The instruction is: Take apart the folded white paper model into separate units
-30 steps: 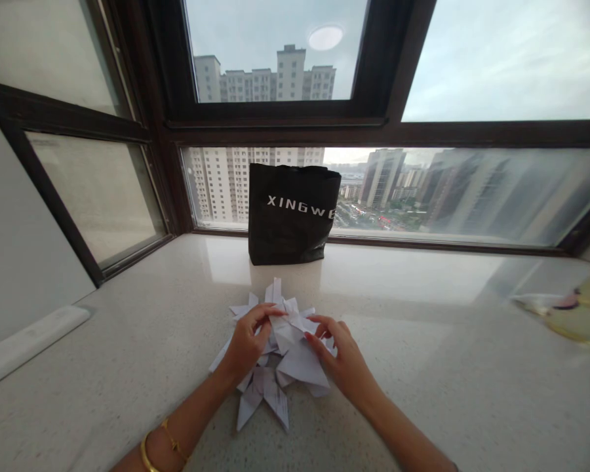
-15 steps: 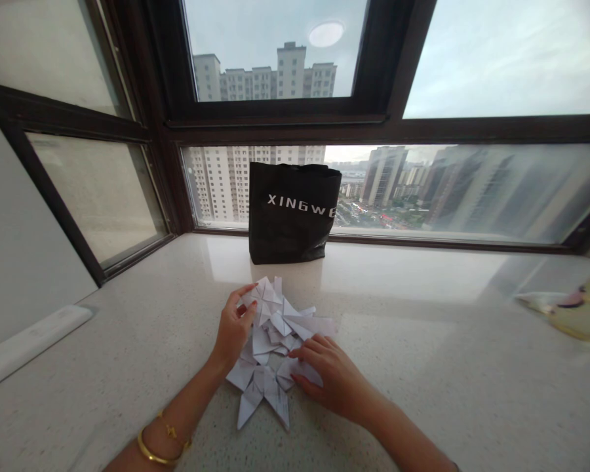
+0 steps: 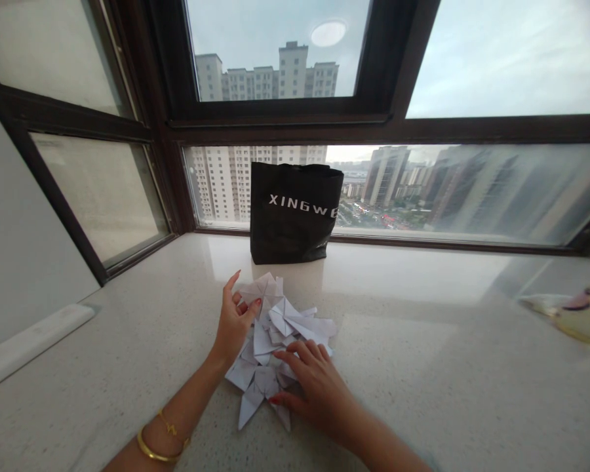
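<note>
A: How far along?

B: Partway, as a judgement. Done: folding of the white paper pieces (image 3: 263, 345), apparently complete wherever visible. Left: separating or ordering, probably. Loosely heaped at present and overlapping, not squared into a stack.

A: State of the left fingers (image 3: 252, 311)?

B: Partly curled, with index raised clear and thumb against the upper piece (image 3: 266, 286). Firm pinch or light contact: cannot tell.

A: State of the right fingers (image 3: 295, 362)?

B: Spread and unclosed, thumb well apart from index. Exact contact beneath: hidden.

A: Position of the paper?

B: Mainly between both sets of fingers. Upper piece: just right of the left fingers. Star-shaped piece (image 3: 252, 397): just left of the right fingers, partly covered by the thumb. Black bag (image 3: 295, 229): upright on the desk (image 3: 423, 367), beyond all fingers.
</note>
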{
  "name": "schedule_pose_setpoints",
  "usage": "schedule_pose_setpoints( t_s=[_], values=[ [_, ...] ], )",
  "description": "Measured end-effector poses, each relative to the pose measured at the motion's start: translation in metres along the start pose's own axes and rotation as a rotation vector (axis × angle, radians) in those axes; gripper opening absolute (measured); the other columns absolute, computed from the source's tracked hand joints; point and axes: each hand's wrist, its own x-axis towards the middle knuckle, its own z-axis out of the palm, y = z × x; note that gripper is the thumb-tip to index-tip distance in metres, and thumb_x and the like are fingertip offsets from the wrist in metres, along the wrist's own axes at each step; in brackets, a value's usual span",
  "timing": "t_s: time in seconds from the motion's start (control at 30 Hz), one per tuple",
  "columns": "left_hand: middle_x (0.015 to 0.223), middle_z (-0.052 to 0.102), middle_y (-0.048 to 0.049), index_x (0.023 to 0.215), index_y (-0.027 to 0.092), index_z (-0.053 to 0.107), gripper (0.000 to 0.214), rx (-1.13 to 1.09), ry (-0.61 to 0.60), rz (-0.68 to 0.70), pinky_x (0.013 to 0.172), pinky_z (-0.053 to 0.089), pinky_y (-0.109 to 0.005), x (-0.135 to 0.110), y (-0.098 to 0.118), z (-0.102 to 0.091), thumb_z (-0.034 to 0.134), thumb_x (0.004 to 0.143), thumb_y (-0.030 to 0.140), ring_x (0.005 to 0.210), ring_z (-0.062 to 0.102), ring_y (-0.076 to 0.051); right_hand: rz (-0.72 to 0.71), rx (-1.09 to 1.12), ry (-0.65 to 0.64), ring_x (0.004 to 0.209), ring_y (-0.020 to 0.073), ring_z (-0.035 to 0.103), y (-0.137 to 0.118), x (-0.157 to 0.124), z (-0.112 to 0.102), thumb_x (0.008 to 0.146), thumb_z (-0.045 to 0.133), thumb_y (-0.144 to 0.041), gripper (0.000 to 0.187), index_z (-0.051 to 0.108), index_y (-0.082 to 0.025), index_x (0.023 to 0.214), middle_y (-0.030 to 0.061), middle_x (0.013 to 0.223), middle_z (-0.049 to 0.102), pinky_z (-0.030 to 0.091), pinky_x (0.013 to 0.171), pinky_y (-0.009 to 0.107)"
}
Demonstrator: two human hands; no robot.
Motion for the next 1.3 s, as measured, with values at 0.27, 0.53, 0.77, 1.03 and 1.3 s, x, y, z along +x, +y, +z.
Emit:
schedule_pose_setpoints(
  t_s=[0.27,0.53,0.77,1.03,1.3],
  values=[
    [0.091,0.066,-0.0083,0.093,0.012,0.056,0.037,0.013,-0.06,-0.086,0.079,0.045,-0.032,-0.002,0.0,0.001,0.064,0.064,0.033,0.089,0.06,-0.02,0.057,0.017,0.168,0.095,0.0216,0.05,0.009,0.006,-0.006,0.083,0.046,-0.038,0.026,0.059,-0.027,0.104,0.0067,0.102,0.06,0.038,0.08,0.037],
    [0.108,0.053,-0.0061,0.081,0.019,0.066,0.017,0.253,0.002,0.086,0.083,0.04,-0.031,-0.002,-0.001,-0.003,0.058,0.07,0.029,0.1,0.05,-0.019,-0.005,-0.114,0.116,0.12,0.026,0.036,0.023,0.009,0.009,0.081,0.048,-0.044,0.04,0.049,-0.033,0.119,0.0034,0.126,0.05,0.017,0.101,0.054],
    [0.065,0.045,0.0026,0.089,0.021,0.067,0.023,0.362,0.076,0.075,0.057,0.038,-0.021,-0.002,0.005,-0.006,0.053,0.071,0.025,0.055,0.04,-0.009,0.013,0.196,0.412,0.113,0.0213,0.047,0.02,0.006,-0.01,0.084,0.044,-0.028,0.034,0.052,-0.024,0.117,0.0073,0.118,0.057,0.03,0.099,0.046],
    [0.036,0.034,0.0108,0.1,0.012,0.06,0.047,0.176,-0.123,-0.156,0.034,0.024,-0.017,-0.009,0.006,0.002,0.054,0.071,0.048,0.03,0.03,-0.005,0.444,0.949,0.676,0.071,0.0187,0.062,0.037,0.006,-0.028,0.069,0.061,-0.036,0.022,0.066,-0.019,0.084,0.0056,0.08,0.069,0.049,0.065,0.031],
    [0.09,0.068,-0.0089,0.125,0.02,0.043,0.056,-0.045,-0.241,-0.159,0.064,0.047,-0.025,-0.009,0.001,0.003,0.053,0.075,0.042,0.077,0.064,-0.017,0.518,1.273,0.601,0.058,0.0107,0.056,0.055,0.007,-0.023,0.062,0.069,-0.036,0.031,0.062,-0.021,0.088,-0.0003,0.077,0.064,0.045,0.051,0.023]
  ],
)
